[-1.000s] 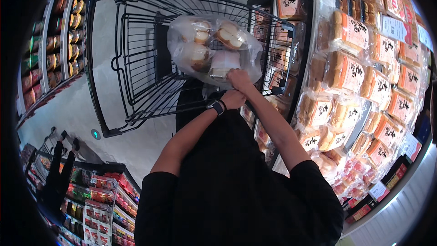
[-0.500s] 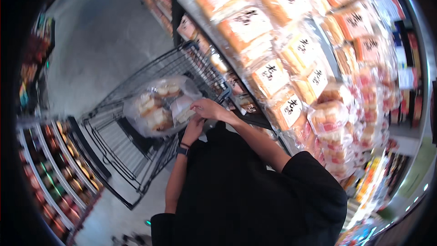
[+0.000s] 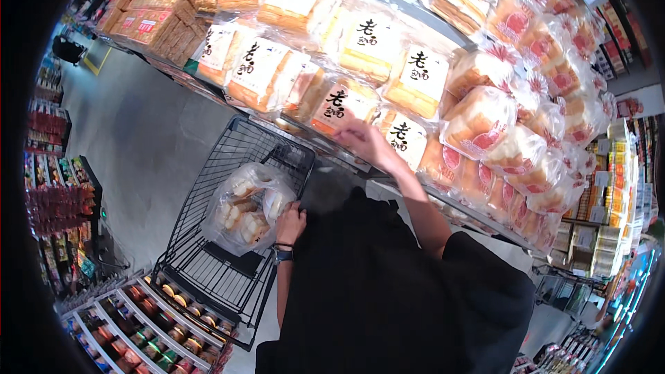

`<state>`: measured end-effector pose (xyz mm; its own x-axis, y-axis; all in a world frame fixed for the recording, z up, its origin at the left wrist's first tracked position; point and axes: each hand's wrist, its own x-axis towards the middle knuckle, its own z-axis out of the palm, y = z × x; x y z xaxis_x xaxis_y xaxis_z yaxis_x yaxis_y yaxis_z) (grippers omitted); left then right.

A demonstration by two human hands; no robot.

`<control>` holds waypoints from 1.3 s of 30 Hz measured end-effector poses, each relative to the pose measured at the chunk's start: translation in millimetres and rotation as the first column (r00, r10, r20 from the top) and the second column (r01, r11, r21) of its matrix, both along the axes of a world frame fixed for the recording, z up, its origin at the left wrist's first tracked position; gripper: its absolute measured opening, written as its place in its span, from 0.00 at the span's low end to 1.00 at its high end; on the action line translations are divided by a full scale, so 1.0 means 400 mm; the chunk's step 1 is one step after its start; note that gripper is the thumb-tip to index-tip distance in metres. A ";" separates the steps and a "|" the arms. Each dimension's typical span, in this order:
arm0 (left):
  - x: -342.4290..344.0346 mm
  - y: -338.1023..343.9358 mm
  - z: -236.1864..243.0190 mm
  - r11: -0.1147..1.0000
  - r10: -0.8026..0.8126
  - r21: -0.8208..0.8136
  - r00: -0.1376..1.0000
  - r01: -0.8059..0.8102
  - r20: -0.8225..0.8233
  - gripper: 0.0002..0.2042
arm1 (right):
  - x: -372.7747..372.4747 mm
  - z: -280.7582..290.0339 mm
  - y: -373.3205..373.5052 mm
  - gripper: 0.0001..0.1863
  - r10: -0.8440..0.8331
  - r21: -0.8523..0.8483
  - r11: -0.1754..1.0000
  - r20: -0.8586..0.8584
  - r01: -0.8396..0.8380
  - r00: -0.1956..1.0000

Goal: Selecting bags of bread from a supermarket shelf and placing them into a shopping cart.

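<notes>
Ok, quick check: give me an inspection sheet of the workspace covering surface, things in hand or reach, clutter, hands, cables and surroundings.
Surface: slanted grey display shelf, stocked with packaged bread.
Things: cloudy plastic bag of buns inside a black wire shopping cart; rectangular loaves in clear plastic with pale labels on the shelf.
Clutter: clear bags of golden rolls with red print, piled beside the loaves.
Hands: left hand at the bag's edge, grip unclear; right hand out at the loaves, blurred, contact unclear.
Cables: nothing seen.
Surroundings: smooth grey floor; shelving with rows of small round containers at lower left.
</notes>
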<state>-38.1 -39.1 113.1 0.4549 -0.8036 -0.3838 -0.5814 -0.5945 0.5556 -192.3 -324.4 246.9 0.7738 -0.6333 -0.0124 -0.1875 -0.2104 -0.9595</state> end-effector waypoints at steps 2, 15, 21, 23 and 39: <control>-0.015 -0.022 0.001 0.997 -0.030 -0.065 0.999 0.029 -0.013 0.19 | -0.035 0.055 -0.035 0.09 -0.036 0.001 0.999 -0.013 0.036 0.999; -0.161 -0.125 0.014 0.899 0.025 -0.384 0.899 -0.212 -0.438 0.16 | 0.030 0.011 -0.190 0.20 -0.094 0.106 0.992 0.205 0.073 0.974; -0.153 -0.073 0.029 0.895 0.120 -0.326 0.866 -0.306 -0.485 0.16 | 0.314 -0.018 -0.316 0.28 -0.230 0.057 0.973 0.257 0.223 0.939; -0.145 -0.045 0.036 0.876 0.137 -0.340 0.851 -0.343 -0.507 0.16 | 0.382 -0.027 -0.338 0.29 -0.284 -0.008 0.954 0.301 0.300 0.911; 0.005 0.468 -0.298 0.981 0.174 0.051 0.970 -0.186 0.172 0.14 | 0.282 -0.221 0.276 0.12 0.442 -0.166 0.869 -0.169 -0.467 0.881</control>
<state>-36.2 148.2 -6.2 0.6515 -0.6779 -0.3406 -0.5420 -0.7300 0.4163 -79.3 -214.2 158.6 0.9767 -0.2110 -0.0379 -0.1375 -0.4813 -0.8657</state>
